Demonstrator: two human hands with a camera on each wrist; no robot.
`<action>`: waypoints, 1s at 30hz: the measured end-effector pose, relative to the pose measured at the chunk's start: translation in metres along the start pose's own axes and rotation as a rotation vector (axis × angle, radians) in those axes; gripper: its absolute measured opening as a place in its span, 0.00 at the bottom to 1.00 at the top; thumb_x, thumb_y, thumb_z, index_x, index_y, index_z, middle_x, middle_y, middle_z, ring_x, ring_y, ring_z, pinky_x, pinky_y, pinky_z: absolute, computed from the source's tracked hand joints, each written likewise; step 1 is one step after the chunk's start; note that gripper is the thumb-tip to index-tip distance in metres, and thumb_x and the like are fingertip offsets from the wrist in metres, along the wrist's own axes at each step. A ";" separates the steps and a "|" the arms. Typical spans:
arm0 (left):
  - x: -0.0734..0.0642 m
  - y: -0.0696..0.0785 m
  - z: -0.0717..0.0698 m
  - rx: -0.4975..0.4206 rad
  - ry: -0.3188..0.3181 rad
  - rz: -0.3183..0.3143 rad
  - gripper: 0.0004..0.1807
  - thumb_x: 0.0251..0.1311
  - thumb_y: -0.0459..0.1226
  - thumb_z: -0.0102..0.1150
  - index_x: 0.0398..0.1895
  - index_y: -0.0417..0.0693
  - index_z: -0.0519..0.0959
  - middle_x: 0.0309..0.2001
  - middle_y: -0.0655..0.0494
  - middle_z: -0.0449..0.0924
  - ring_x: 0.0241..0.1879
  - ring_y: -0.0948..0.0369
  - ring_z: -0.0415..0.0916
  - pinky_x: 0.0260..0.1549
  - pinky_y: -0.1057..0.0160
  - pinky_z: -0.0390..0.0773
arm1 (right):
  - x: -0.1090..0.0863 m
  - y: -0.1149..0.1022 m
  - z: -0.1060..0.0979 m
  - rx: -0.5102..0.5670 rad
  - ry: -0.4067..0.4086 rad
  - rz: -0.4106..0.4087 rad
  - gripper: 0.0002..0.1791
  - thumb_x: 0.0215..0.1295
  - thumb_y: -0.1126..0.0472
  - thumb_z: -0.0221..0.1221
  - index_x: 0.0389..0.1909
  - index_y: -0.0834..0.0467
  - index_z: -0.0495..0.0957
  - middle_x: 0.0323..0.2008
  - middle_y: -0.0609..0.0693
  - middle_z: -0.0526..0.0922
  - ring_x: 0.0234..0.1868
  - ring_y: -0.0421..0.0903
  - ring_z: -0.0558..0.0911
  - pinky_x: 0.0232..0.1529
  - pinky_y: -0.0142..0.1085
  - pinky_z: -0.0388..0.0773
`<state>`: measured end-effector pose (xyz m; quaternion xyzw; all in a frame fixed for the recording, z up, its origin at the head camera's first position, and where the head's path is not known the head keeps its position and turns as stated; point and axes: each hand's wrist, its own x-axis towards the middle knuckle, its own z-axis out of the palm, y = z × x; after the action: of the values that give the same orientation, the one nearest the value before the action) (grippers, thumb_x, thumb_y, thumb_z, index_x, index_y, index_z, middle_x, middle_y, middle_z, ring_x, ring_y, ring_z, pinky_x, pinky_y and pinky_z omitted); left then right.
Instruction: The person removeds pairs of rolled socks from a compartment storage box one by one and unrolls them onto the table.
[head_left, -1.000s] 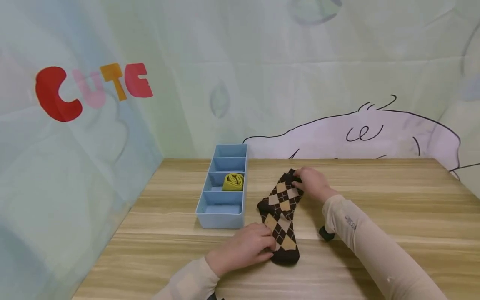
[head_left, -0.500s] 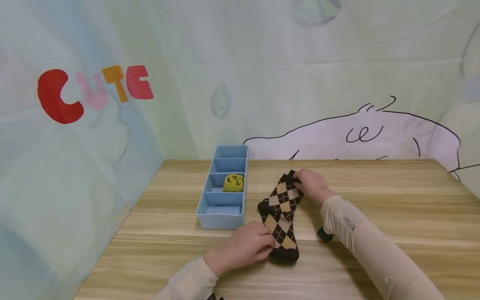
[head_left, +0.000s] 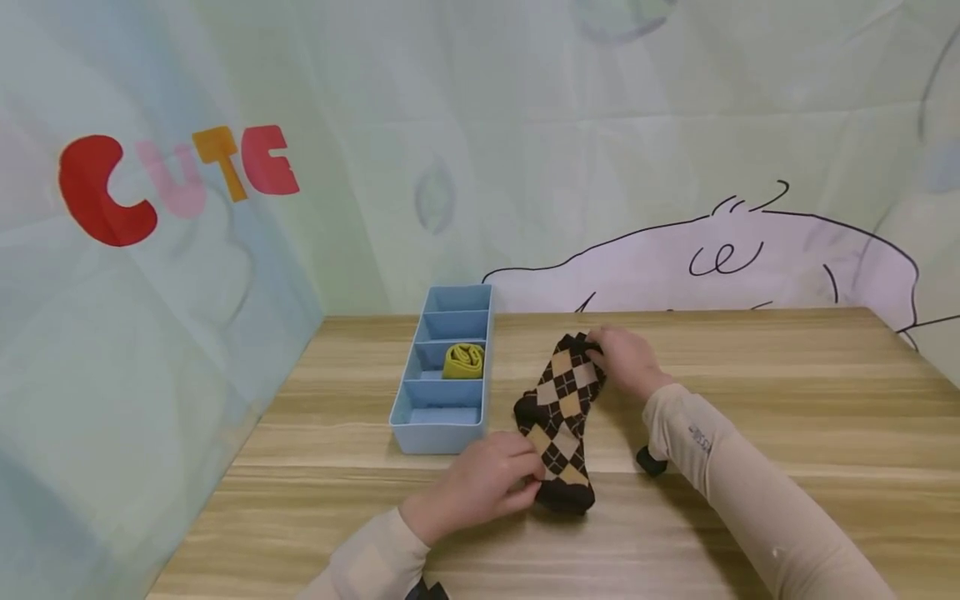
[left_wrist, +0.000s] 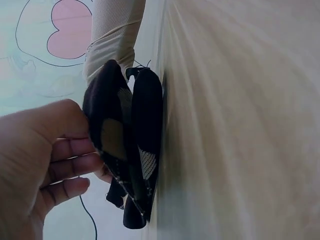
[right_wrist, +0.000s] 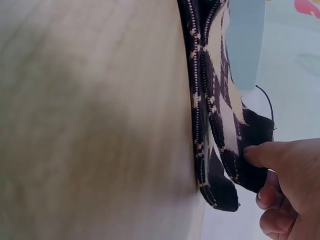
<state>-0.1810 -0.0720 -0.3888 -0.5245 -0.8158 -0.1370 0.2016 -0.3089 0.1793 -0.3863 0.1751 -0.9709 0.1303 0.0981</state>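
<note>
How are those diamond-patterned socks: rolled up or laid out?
Laid out: the socks stretch lengthwise along the table, two layers stacked in the right wrist view.

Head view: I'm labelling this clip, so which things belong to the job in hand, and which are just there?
In the job:
patterned socks, with the left hand and right hand on them
probably the blue box and the yellow roll inside it

Just there:
table
printed backdrop

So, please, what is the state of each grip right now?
Left grip: closed, pinching the upper black-and-beige, diamond-patterned fabric sock near its toe.
Right grip: closed, pinching that sock's cuff.
</note>
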 end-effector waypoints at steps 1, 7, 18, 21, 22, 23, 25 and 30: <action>0.000 -0.001 0.000 -0.002 0.013 0.010 0.03 0.50 0.36 0.65 0.29 0.52 0.81 0.30 0.64 0.80 0.32 0.68 0.76 0.37 0.77 0.74 | 0.000 0.000 -0.001 0.000 0.011 -0.002 0.12 0.64 0.64 0.59 0.46 0.64 0.79 0.41 0.59 0.84 0.40 0.54 0.84 0.44 0.45 0.82; 0.001 -0.003 0.002 -0.021 0.080 0.048 0.05 0.48 0.34 0.65 0.28 0.51 0.80 0.29 0.63 0.79 0.31 0.68 0.75 0.36 0.77 0.74 | -0.001 -0.002 -0.006 -0.005 0.060 -0.002 0.13 0.64 0.63 0.60 0.47 0.64 0.79 0.41 0.59 0.84 0.38 0.53 0.84 0.39 0.43 0.82; 0.004 0.003 -0.002 -0.030 0.144 0.028 0.01 0.54 0.34 0.59 0.27 0.50 0.79 0.30 0.62 0.80 0.30 0.68 0.74 0.34 0.78 0.74 | -0.002 -0.003 -0.015 0.023 0.109 0.029 0.11 0.65 0.62 0.59 0.46 0.62 0.80 0.41 0.58 0.85 0.37 0.52 0.85 0.38 0.43 0.82; 0.006 0.004 -0.002 -0.011 0.158 0.036 0.01 0.54 0.35 0.59 0.28 0.50 0.80 0.30 0.62 0.80 0.31 0.68 0.75 0.35 0.78 0.74 | -0.003 -0.003 -0.017 0.022 0.120 0.027 0.11 0.65 0.62 0.59 0.46 0.61 0.80 0.41 0.57 0.84 0.37 0.51 0.85 0.37 0.43 0.82; 0.007 0.005 -0.002 -0.005 0.162 0.039 0.01 0.53 0.35 0.60 0.28 0.50 0.80 0.30 0.62 0.80 0.31 0.68 0.75 0.35 0.79 0.74 | -0.003 -0.002 -0.018 0.021 0.126 0.024 0.11 0.64 0.62 0.60 0.45 0.61 0.80 0.41 0.57 0.84 0.38 0.51 0.85 0.37 0.43 0.82; 0.007 0.006 -0.002 0.001 0.165 0.044 0.01 0.54 0.35 0.60 0.28 0.50 0.80 0.29 0.62 0.80 0.31 0.68 0.75 0.35 0.79 0.74 | -0.003 -0.002 -0.019 0.021 0.129 0.023 0.11 0.64 0.62 0.60 0.45 0.61 0.80 0.41 0.57 0.84 0.38 0.51 0.85 0.37 0.43 0.82; 0.009 0.007 -0.002 0.001 0.172 0.050 0.00 0.53 0.35 0.61 0.27 0.49 0.79 0.29 0.62 0.80 0.31 0.68 0.75 0.35 0.78 0.75 | -0.004 -0.002 -0.021 0.021 0.135 0.024 0.11 0.64 0.62 0.60 0.45 0.60 0.81 0.41 0.57 0.84 0.38 0.51 0.84 0.37 0.44 0.82; 0.012 0.008 0.001 0.022 0.210 0.099 0.03 0.50 0.34 0.62 0.27 0.50 0.79 0.28 0.63 0.79 0.30 0.69 0.75 0.35 0.80 0.74 | -0.007 0.002 -0.023 0.022 0.141 0.033 0.11 0.64 0.61 0.60 0.45 0.60 0.81 0.40 0.57 0.84 0.37 0.52 0.84 0.36 0.44 0.81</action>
<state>-0.1778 -0.0589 -0.3837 -0.5448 -0.7646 -0.1722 0.2981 -0.2999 0.1898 -0.3662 0.1507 -0.9629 0.1546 0.1622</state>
